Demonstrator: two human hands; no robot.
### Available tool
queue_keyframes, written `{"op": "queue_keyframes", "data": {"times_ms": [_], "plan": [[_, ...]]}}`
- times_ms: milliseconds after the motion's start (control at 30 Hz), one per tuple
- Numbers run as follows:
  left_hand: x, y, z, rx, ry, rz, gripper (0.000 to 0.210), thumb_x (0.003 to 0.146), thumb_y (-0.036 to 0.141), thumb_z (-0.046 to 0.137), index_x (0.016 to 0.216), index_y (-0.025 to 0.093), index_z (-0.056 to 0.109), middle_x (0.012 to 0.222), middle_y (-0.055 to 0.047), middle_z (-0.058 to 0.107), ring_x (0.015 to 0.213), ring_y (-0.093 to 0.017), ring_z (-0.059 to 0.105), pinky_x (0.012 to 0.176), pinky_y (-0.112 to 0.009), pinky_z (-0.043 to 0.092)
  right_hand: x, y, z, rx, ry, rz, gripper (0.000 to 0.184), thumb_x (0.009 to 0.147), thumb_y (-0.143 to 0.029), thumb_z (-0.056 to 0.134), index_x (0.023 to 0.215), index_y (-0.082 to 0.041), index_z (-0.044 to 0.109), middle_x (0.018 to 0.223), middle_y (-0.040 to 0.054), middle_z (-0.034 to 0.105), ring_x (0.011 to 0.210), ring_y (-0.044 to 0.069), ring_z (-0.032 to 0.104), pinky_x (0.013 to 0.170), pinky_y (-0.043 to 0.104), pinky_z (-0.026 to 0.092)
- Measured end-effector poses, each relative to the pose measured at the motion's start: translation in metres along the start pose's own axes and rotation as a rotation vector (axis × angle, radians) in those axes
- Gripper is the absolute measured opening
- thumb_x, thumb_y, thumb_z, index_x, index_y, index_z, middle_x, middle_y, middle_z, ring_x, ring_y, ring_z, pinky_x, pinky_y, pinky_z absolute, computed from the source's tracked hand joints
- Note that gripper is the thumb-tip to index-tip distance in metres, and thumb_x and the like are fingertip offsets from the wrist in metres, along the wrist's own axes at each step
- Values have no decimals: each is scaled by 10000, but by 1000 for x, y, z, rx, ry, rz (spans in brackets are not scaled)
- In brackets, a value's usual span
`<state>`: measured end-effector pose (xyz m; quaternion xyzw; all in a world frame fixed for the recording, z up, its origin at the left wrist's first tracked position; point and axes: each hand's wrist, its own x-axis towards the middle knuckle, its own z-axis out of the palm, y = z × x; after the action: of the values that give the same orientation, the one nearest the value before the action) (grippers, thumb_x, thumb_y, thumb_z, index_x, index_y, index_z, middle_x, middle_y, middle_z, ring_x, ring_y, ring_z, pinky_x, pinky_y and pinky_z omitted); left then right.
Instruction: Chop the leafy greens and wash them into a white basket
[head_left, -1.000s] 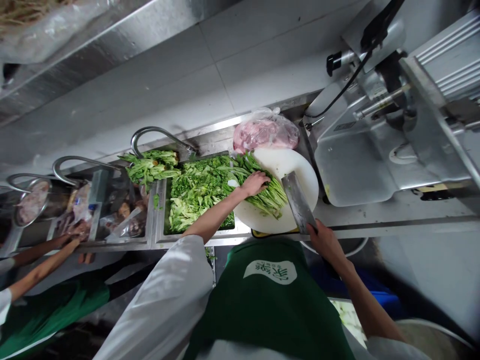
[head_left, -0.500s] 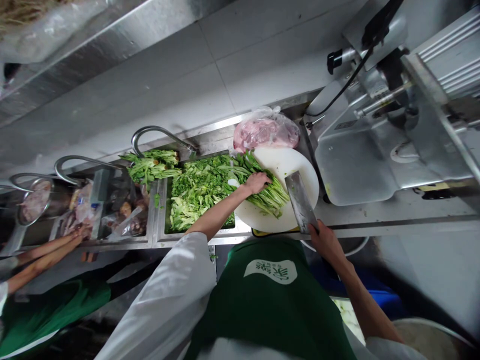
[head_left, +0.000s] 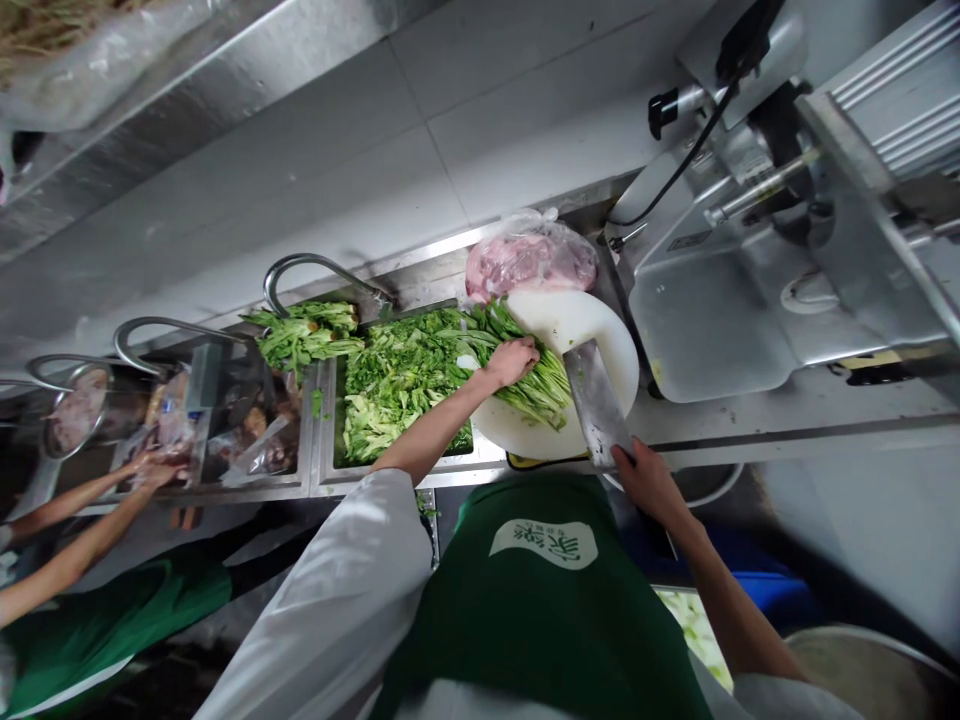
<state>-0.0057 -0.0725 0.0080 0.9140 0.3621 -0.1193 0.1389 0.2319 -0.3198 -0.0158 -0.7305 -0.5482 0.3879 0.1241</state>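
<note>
My left hand (head_left: 514,361) is closed over a bunch of long-stemmed leafy greens (head_left: 546,388) lying on a round white cutting board (head_left: 611,330). In my right hand (head_left: 651,482) is the handle of a cleaver (head_left: 597,400). Its broad blade is over the board's right part, beside the stem ends. Left of the board, chopped greens (head_left: 401,375) fill a sink basin. A pile of leafy stalks (head_left: 307,332) rests at that basin's far left corner.
Bagged raw meat (head_left: 531,258) sits behind the board. On the right stands a metal slicing machine (head_left: 720,320). A curved faucet (head_left: 322,260) arches over the basin. At far left a co-worker's hands (head_left: 157,470) are at another sink with bagged food.
The cleaver blade has turned so more of its flat face shows, and it has shifted slightly left. My left hand stays on the greens, moved very little.
</note>
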Motion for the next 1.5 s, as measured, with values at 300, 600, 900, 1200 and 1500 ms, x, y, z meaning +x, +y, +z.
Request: {"op": "queue_keyframes", "data": {"times_ms": [300, 600, 900, 1200, 1500], "plan": [[-12, 4, 6, -80, 7, -20, 205, 904, 109, 540, 911, 178, 733, 1026, -80, 669, 872, -201, 639, 786, -301, 492, 7, -20, 35, 102, -12, -9, 238, 964, -396, 397, 871, -225, 535, 780, 75, 653, 753, 218, 631, 688, 298, 412], [1, 0, 11, -204, 2, -155, 288, 941, 166, 550, 1137, 185, 759, 1090, -98, 697, 953, -217, 669, 861, -303, 530, -18, -19, 20, -54, -9, 98, 261, 989, -384, 398, 909, -202, 568, 878, 117, 702, 845, 238, 660, 715, 297, 386], [3, -4, 8, -103, -47, -122, 241, 936, 204, 576, 1048, 247, 786, 1136, -67, 658, 996, -206, 656, 835, -280, 530, -16, -18, 19, -39, 0, 75, 253, 993, -371, 394, 927, -202, 571, 859, 106, 700, 865, 236, 656, 737, 298, 387], [-7, -2, 11, -181, 10, -135, 226, 908, 164, 584, 1002, 225, 781, 1094, -68, 646, 919, -193, 645, 746, -274, 514, 12, -18, 19, 54, -21, -11, 239, 953, -372, 421, 918, -207, 590, 881, 90, 700, 851, 227, 646, 749, 298, 426], [-15, -4, 22, -275, 76, -167, 235, 872, 144, 593, 974, 218, 791, 1047, -49, 685, 876, -172, 651, 789, -271, 525, 7, -16, 7, 49, -150, -62, 234, 950, -366, 424, 889, -209, 586, 835, 79, 686, 807, 230, 653, 717, 302, 418]]}}
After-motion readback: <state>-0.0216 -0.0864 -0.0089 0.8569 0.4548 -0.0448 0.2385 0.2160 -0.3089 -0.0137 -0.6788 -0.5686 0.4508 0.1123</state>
